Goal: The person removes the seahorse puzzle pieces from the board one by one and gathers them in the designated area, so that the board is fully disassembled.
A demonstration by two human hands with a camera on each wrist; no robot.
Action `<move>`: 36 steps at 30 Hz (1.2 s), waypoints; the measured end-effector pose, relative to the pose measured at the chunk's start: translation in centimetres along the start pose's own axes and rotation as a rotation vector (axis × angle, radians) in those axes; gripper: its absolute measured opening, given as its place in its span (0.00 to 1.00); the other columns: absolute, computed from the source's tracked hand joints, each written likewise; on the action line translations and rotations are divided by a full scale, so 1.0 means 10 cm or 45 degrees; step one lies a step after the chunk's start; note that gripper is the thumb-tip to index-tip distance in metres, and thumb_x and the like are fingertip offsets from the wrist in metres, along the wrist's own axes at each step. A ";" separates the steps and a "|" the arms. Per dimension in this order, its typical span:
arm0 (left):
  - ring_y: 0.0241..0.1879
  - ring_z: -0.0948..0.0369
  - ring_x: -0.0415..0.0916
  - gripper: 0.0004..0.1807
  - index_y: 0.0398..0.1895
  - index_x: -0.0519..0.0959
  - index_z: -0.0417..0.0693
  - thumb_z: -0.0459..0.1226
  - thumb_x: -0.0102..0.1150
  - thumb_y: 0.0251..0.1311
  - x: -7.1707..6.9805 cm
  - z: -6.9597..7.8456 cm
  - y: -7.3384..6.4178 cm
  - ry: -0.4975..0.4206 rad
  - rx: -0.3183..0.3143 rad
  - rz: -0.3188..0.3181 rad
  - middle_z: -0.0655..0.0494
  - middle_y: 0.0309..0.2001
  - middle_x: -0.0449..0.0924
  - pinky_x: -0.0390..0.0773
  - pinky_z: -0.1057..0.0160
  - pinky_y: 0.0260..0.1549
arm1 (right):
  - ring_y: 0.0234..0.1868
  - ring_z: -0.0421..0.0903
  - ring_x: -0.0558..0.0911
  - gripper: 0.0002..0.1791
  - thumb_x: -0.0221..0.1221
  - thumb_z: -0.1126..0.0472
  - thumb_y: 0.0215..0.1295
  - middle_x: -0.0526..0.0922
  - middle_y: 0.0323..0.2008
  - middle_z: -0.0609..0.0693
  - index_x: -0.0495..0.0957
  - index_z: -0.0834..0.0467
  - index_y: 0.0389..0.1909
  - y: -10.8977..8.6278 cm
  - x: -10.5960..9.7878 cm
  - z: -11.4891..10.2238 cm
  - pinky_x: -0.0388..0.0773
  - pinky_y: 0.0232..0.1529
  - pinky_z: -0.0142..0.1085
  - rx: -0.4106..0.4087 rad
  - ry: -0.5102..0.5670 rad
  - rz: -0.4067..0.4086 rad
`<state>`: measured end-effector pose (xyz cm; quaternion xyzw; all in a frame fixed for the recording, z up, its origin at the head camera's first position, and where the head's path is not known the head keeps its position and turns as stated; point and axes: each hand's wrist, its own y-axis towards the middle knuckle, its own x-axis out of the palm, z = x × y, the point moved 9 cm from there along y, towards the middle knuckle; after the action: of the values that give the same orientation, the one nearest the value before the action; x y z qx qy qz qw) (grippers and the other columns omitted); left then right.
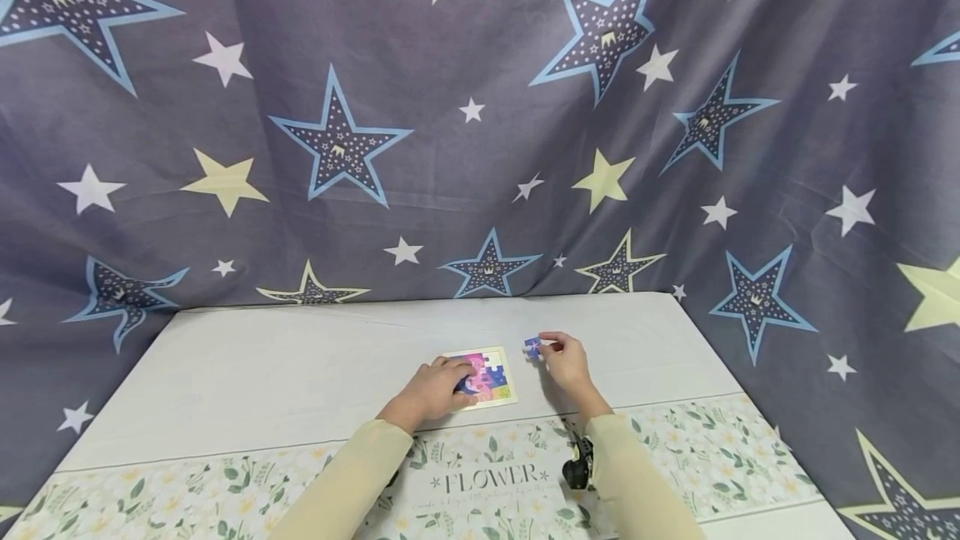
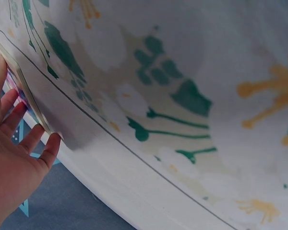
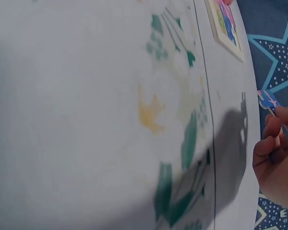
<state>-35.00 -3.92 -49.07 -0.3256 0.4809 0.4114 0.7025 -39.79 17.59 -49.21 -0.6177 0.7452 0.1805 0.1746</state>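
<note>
A jigsaw puzzle [image 1: 491, 377] in a shallow cream frame [image 1: 512, 386] lies on the table, its picture pink, blue and yellow-green. White gaps show in its upper right part. Across the left side of the puzzle rests my left hand [image 1: 435, 390], fingers spread and loosely bent; the left wrist view has fingertips [image 2: 52, 143] right at the frame's edge. To the right of the frame, my right hand [image 1: 570, 365] pinches a blue puzzle piece [image 1: 532, 347] with a pinkish figure between thumb and fingers. In the right wrist view this piece [image 3: 267, 99] is held up over the table.
The white table cover [image 1: 300, 373] has a floral band [image 1: 225, 486] with the word FLOWER along the near side. A dark curtain [image 1: 450, 165] with stars hangs behind the table and at both sides. A black device [image 1: 578, 469] is on the right wrist.
</note>
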 end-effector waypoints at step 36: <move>0.64 0.50 0.63 0.28 0.61 0.71 0.52 0.53 0.56 0.60 0.01 0.00 0.00 0.002 0.017 0.007 0.52 0.64 0.68 0.66 0.42 0.59 | 0.21 0.38 0.72 0.15 0.54 0.66 0.63 0.75 0.32 0.54 0.78 0.64 0.50 0.10 -0.75 0.40 0.71 0.21 0.28 0.147 0.021 0.103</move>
<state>-34.96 -3.94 -49.15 -0.3200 0.4851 0.4098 0.7031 -39.30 26.16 -49.01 -0.5776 0.7801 0.1390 0.1963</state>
